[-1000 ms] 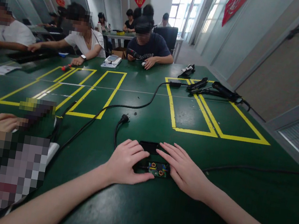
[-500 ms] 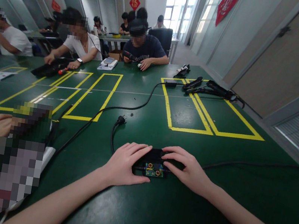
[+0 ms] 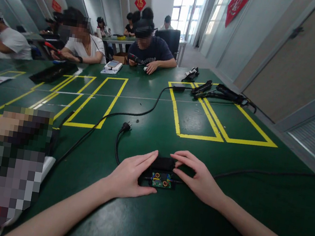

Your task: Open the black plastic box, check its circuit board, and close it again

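Observation:
A small black power adapter (image 3: 163, 163) lies open on the green table (image 3: 159, 222), its green circuit board (image 3: 160, 181) with orange coils showing at the near end. My left hand (image 3: 130, 175) rests against its left side, fingers stretched along the case and thumb at the near corner. My right hand (image 3: 196, 178) presses on its right side with curved fingers touching the black case. A black cable (image 3: 256, 173) runs off to the right from the adapter. Another cable ends in a plug (image 3: 125, 127) just beyond my left hand.
Yellow tape rectangles (image 3: 202, 117) mark the table. Black tools and adapters (image 3: 218, 91) lie at the far right. A long black cord (image 3: 134, 113) crosses the middle. Several people sit working along the far and left sides. A white power strip (image 3: 47, 164) lies at the left.
My hands went from lying flat over the adapter to gripping its sides, the fingers curling in. The view shifted slightly. A person at the far left lifted a red-handled tool.

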The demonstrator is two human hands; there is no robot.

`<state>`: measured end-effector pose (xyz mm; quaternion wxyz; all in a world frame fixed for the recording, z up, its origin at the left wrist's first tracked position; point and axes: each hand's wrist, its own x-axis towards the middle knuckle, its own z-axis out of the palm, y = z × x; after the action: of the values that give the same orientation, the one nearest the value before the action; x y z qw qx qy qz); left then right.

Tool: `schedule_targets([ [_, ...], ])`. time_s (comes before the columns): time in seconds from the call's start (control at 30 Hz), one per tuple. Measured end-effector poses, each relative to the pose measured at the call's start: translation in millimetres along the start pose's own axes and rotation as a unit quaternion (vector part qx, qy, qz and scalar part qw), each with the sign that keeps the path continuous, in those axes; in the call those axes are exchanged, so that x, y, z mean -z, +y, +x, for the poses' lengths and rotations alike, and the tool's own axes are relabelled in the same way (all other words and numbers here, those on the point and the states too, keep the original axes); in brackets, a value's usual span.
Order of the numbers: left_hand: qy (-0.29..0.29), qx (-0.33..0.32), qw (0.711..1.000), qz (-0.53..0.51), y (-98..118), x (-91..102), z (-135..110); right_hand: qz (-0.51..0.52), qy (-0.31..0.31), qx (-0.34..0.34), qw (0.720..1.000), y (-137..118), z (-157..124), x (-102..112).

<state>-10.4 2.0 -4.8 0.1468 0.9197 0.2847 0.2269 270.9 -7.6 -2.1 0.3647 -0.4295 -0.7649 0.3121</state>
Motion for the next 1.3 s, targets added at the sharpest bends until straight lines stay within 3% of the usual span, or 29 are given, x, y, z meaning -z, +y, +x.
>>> schedule_targets([
  [0.37,-0.001,-0.001,1.000,-0.006,-2.2,-1.5,-1.7,0.028,-0.014,-0.029,0.999,0.6,-0.5,-0.7],
  [0.67,0.010,0.000,1.000,-0.016,-1.8,-1.3,-0.8,0.063,0.021,-0.063,0.996,0.1,1.7,-3.2],
  [1.3,0.024,-0.010,0.999,-0.027,-3.5,-2.6,-1.6,0.054,0.025,-0.045,0.997,-2.0,2.3,-3.6],
])
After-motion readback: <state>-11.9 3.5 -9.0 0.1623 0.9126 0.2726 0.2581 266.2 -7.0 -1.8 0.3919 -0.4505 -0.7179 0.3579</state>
